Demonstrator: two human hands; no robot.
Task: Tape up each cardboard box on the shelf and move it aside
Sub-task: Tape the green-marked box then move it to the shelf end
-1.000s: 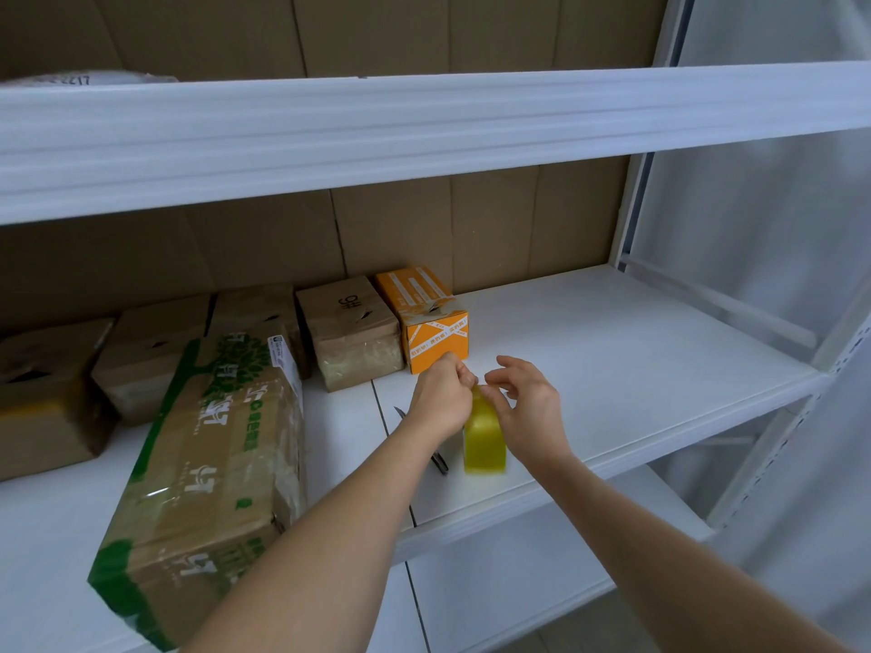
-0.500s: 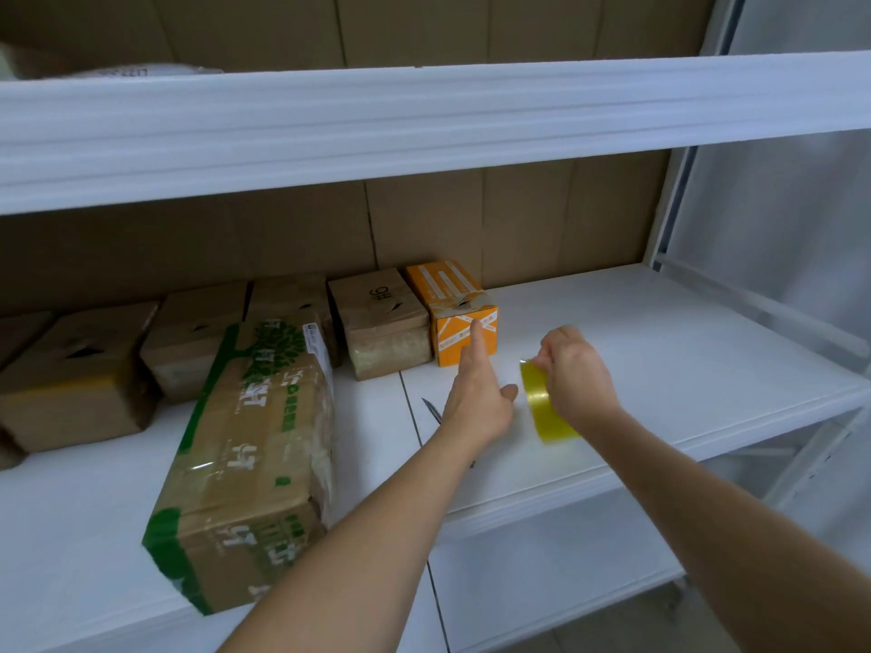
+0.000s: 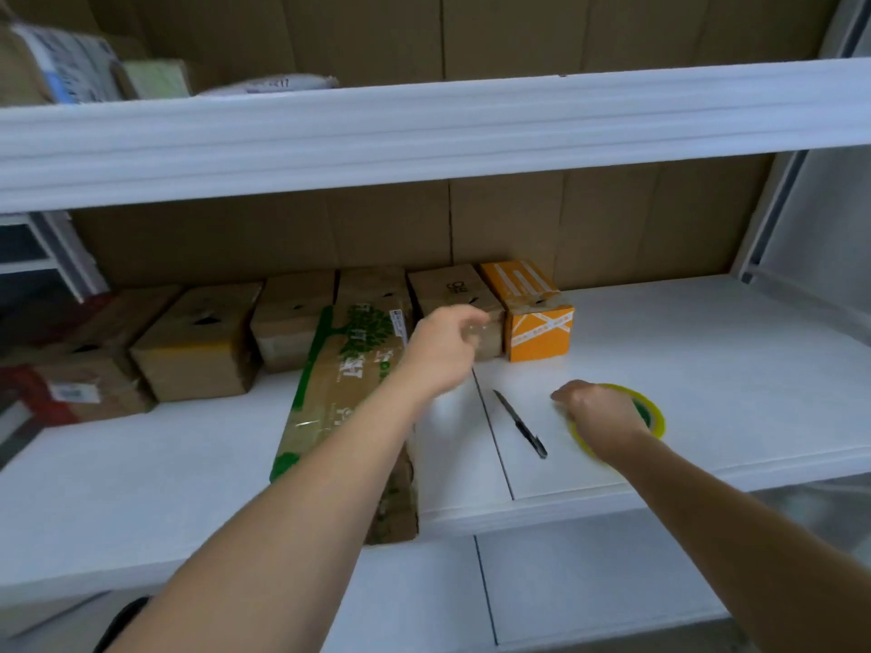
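White shelf [image 3: 707, 360], cardboard backing behind. Landmark: orange box [image 3: 537, 318], at the back of the shelf. Directly left of it, touching: small brown box [image 3: 452, 294], then a row of further brown boxes [image 3: 198, 341]. Front-left of it: long green-printed box [image 3: 349, 393], lying flat. In front of it: black pen [image 3: 521, 424]; yellow tape roll [image 3: 653, 412] flat on the shelf, right hand [image 3: 598, 414] curled on it. Left hand [image 3: 443, 351] blurred before the small brown box; grip cannot be told.

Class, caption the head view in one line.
Right hand rests on tape roll; left hand reaches toward boxes.
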